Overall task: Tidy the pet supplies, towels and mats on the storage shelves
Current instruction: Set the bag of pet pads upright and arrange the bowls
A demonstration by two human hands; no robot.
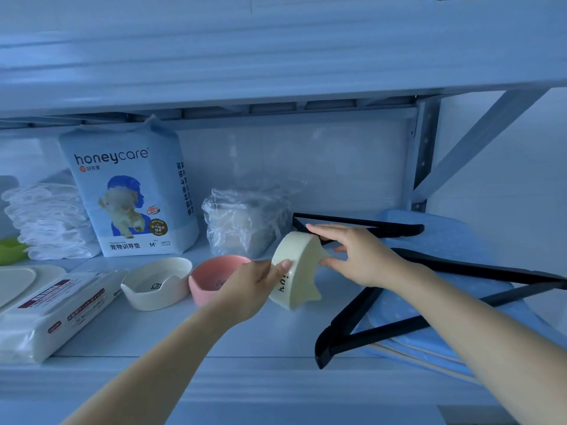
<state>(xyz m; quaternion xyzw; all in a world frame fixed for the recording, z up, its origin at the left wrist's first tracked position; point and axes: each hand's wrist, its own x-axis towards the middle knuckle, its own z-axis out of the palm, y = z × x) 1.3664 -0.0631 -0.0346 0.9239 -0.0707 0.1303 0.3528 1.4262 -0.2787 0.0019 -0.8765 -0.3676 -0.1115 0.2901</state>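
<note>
A cream cat-ear pet bowl [296, 271] is tilted on its side above the shelf [171, 335]. My left hand [254, 286] grips its left rim, thumb on the outer wall. My right hand [357, 256] holds the bowl's right side with thumb and spread fingers. A pink bowl [211, 279] stands just left of it, partly hidden by my left hand. A white cat-ear bowl [156, 283] sits further left. Behind them stands a honeycare pet training pad pack [132, 191].
A stack of white pads [52, 222] and a green item [10, 250] lie far left. A wipes pack [49, 314] lies front left beside a cream dish [18, 280]. A plastic-wrapped bundle [245, 219] sits behind the bowls. Black hangers [429, 302] rest on blue mats [454, 240] at right.
</note>
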